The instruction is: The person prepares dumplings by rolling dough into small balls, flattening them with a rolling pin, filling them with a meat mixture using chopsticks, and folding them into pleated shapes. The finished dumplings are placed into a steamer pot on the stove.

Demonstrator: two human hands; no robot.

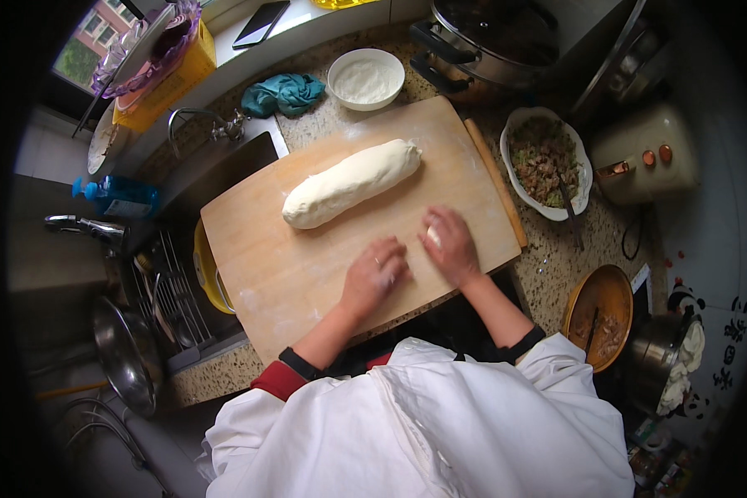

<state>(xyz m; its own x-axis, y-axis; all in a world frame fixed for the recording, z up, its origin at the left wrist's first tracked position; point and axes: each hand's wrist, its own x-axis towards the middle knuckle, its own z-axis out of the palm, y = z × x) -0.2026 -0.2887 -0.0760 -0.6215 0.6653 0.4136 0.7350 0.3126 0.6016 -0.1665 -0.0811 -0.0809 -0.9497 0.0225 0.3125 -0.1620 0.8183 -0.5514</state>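
Note:
A thick log of pale dough (352, 183) lies diagonally across a wooden board (261, 261) dusted with flour. Nearer my body, my left hand (376, 274) is over the board with its fingers curled and a ring on one finger. My right hand (449, 243) is beside it, also curled, with a small whitish patch at the fingers that may be dough or flour. Both hands are motion-blurred and apart from the dough log. Whether either holds something is unclear. A wooden rolling pin (497, 183) rests along the board's right edge.
Behind the board stand a white bowl of flour (366, 79), a teal cloth (283, 94) and a lidded steel pot (495, 37). To the right are a scalloped bowl of filling (546, 163) and an orange-brown bowl (599, 319). A sink (224, 171) with a faucet (87, 227) adjoins the board's left side.

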